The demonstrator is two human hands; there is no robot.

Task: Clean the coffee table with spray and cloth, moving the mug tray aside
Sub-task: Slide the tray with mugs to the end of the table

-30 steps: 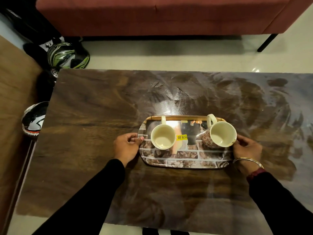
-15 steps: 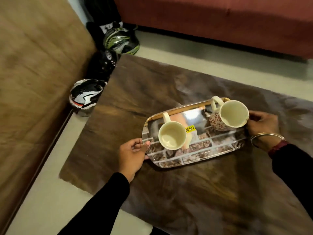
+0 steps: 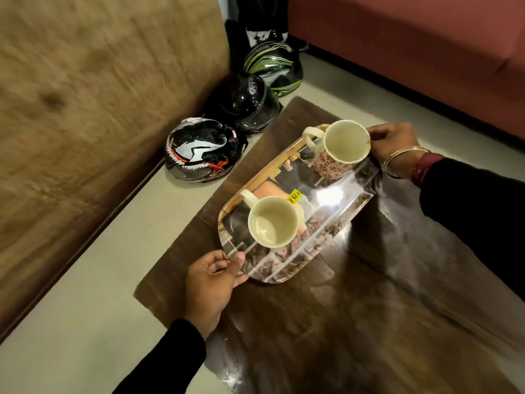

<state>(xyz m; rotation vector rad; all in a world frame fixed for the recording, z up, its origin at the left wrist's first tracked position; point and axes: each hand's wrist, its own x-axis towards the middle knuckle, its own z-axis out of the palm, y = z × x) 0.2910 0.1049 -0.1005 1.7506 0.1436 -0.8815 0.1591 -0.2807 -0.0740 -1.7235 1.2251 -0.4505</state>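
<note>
A shiny oval tray [image 3: 326, 211] with a brick print and a yellow price sticker is held over the left end of the dark wooden coffee table [image 3: 369, 322]. My left hand [image 3: 211, 282] grips its near end and my right hand [image 3: 395, 146] grips its far end. Two empty cream mugs stand on it: a plain one [image 3: 272, 221] near my left hand and a red-flowered one [image 3: 342, 147] by my right hand. No spray or cloth is in view.
Three helmets lie on the floor left of the table: a black, white and red one [image 3: 201, 150], a black one [image 3: 244, 102] and a green-striped one [image 3: 272, 65]. A brown sofa [image 3: 85, 109] fills the left side. A red sofa [image 3: 412, 52] runs along the back.
The tray has travelled with both hands from the table's middle toward its left end and turned at an angle. My view has swung left, bringing the brown sofa and helmets in.
</note>
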